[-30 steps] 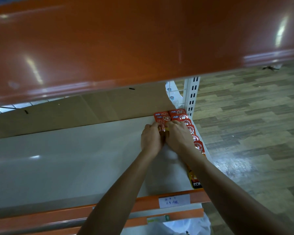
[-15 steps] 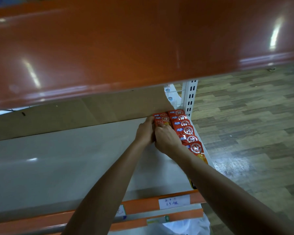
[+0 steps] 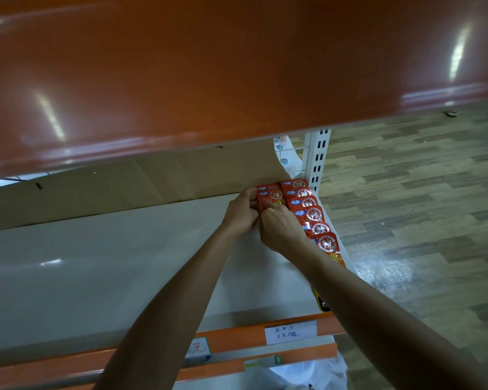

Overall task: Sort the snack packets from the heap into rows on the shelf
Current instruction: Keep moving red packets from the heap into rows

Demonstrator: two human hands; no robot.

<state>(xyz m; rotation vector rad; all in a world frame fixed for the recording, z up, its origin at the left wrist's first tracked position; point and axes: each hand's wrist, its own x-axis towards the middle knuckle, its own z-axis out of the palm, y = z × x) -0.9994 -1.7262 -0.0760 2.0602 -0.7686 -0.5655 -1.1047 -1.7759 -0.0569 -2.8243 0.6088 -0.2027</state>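
Shop: metal display shelf, handwritten price label, slotted upright.

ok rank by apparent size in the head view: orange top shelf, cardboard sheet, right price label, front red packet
1. orange top shelf, nearest the camera
2. cardboard sheet
3. right price label and front red packet look alike; the packet is partly hidden

Floor: wood-pattern planks in mixed browns and greys, right of the fingers, glossy nearer the viewer.
Overhead: orange board above the fingers, filling the top.
Upright: white slotted post just right of and beyond the fingers.
Back panel: brown cardboard running left from the fingers.
Light: pale glare streaks on the orange board.
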